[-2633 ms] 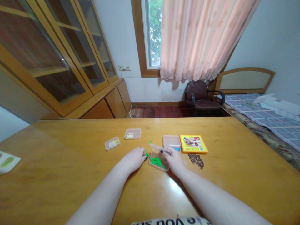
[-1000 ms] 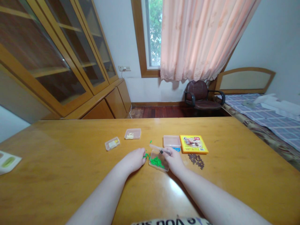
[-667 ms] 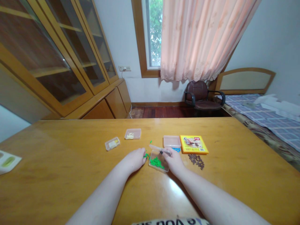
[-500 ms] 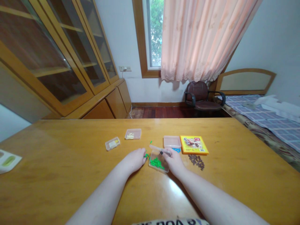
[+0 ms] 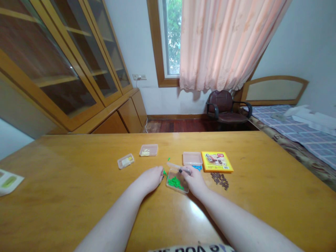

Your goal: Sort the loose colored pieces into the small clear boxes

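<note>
My right hand grips the lid side of a small clear plastic box, thumb and fingers closed on its edge. The box stands tilted open, with a heap of small green pieces inside. Just left of it, my left hand rests on the table with its fingers curled down and together. A few loose green pieces lie against its fingertips; whatever is between the fingers is hidden. One more green piece lies alone beyond the box.
Behind my right hand are another clear box, blue pieces, a yellow flat box and a brown pile. Two clear containers, one with cream pieces, one with a pale block, stand left. A white object sits far left.
My left fingers have shifted slightly back from the loose green pieces, which show more plainly beside them. My right hand and the box stay almost still.
</note>
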### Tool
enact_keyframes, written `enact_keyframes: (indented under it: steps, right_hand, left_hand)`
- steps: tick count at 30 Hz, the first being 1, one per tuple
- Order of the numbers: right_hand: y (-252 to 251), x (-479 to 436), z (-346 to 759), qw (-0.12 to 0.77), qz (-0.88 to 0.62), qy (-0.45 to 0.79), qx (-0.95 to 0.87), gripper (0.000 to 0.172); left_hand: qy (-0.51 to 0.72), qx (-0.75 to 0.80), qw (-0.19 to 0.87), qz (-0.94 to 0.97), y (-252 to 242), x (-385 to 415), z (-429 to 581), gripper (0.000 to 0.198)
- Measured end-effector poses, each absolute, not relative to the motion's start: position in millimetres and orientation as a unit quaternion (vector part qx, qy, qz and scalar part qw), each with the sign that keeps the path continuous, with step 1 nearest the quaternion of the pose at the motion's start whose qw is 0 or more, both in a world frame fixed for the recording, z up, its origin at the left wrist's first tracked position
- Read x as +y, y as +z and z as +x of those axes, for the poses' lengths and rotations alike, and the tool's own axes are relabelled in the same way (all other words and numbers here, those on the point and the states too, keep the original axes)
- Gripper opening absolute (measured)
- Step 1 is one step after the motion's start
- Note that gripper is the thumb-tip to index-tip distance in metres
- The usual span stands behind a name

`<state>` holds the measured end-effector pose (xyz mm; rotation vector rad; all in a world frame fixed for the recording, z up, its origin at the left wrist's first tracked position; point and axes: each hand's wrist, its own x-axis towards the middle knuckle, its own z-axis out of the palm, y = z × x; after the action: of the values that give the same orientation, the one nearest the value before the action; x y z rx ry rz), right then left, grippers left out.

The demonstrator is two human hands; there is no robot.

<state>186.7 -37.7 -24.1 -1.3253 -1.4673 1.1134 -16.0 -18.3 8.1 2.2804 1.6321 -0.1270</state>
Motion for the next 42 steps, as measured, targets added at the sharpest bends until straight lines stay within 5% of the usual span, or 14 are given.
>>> enact_keyframes:
  steps: [22, 42]
  right_hand:
    - [-20.5, -38.8, 185.1, 0.422, -0.531, 0.449, -0.581, 0.02]
    - [-21.5, -36.5, 186.3, 0.451, -0.525, 0.473, -0.545, 0.022]
  left_hand:
    - [-0.002, 0.591, 0.106, 0.8, 23.8, -15.5, -16.5, 0.015]
    - [0.116, 0.517, 0.177, 0.829, 39.7, -22.6, -0.3, 0.013]
